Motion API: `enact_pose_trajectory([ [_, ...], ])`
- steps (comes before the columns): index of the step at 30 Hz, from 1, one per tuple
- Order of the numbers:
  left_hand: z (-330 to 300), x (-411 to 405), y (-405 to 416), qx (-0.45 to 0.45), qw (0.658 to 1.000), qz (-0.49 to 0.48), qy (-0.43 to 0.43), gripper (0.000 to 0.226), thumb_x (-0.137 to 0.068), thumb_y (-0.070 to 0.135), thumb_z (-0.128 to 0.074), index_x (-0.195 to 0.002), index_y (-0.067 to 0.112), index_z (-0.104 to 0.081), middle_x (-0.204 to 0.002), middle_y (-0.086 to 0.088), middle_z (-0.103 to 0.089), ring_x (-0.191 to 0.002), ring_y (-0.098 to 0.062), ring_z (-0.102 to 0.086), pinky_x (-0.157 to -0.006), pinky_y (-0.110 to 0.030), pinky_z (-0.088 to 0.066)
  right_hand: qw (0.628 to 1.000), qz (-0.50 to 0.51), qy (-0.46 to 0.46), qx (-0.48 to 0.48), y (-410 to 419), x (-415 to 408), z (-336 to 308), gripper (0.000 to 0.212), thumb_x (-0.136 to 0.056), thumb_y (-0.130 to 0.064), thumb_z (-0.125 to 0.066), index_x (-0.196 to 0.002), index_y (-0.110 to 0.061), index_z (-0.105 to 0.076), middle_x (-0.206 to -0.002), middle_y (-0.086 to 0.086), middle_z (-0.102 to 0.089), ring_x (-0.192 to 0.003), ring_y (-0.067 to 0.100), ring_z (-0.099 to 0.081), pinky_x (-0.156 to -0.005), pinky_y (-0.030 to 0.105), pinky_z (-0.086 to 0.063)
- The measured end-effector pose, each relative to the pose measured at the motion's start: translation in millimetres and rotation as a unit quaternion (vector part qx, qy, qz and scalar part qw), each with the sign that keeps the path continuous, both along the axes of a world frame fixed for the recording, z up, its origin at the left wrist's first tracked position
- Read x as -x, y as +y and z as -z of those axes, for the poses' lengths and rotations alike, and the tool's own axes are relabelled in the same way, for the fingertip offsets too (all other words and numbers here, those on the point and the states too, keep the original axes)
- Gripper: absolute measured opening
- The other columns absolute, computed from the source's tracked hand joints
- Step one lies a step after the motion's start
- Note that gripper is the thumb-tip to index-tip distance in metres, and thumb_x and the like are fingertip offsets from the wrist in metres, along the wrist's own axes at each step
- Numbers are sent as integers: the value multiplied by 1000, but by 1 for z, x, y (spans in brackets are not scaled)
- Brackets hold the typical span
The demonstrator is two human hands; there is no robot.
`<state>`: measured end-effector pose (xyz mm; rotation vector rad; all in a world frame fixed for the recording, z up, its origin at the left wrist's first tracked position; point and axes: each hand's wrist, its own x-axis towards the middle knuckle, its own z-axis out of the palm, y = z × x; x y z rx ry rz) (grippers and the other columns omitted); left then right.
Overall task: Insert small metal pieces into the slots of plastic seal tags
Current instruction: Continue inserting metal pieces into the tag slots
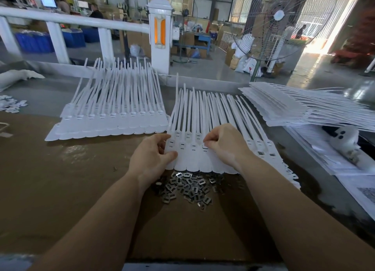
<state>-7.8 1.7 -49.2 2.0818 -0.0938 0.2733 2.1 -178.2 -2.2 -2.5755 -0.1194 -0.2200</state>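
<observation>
Tags (194, 128): white plastic, one joined row, flat on desk (60, 179) at centre. Long axis near-to-far; rounded heads toward near edge, thin tails fanned toward far edge. Slots across heads, some with dark inserts, those at right end seemingly unfilled.

Metal pieces (188, 186): loose heap of small rectangular clips, just nearside of tag heads, between the forearms.

Left hand (152, 159): fingers curled, thumb on top, gripping left end of the row.

Right hand (225, 145): fingers bent down, tips pinched together at a slot mid-row; whether a metal piece sits between them cannot be told.

Second row (109, 116): stacked tags, left of centre, same orientation, tails rising toward far edge.

Stack (294, 108): more tags, far right corner, tails pointing right.

Papers (324, 161): along right edge, print too small to read.

Writing, brands: none legible.

Fan (272, 27): beyond far edge, right.
</observation>
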Motion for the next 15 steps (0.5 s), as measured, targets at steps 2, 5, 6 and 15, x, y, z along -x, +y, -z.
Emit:
enact_pose_trajectory([
  [2,0,0,0,2,1000,-1,-1,49,-79,16,-71,-125,19,-56,-82,10,-54,-73,-6,-52,-81,-31,-48,1000,6,4,-5,0,1,0,14,-87,-9,-60,-88,-8,-74,-95,4,-70,-87,17,-64,-83,30,-51],
  [5,0,0,0,1,1000,0,1,49,-79,16,-71,-125,19,-56,-81,11,-54,-72,-6,-52,-80,-31,-48,1000,7,-2,-9,0,2,-1,15,-86,-8,-60,-87,-10,-75,-93,2,-70,-87,16,-64,-82,30,-52],
  [6,0,0,0,1,1000,0,1,49,-79,17,-71,-126,19,-56,-82,11,-54,-72,-6,-52,-80,-30,-48,1000,6,-10,0,1,3,0,15,-86,-8,-61,-88,-11,-75,-93,1,-71,-87,15,-64,-82,28,-51],
  [15,2,-1,1,-6,1000,-4,-2,49,-78,18,-72,-125,20,-57,-82,13,-54,-72,-3,-51,-76,-27,-44,973,-67,-89,204,-6,20,19,39,-89,4,-45,-117,-15,-65,-109,3,-58,-101,17,-52,-85,27,-43],
])
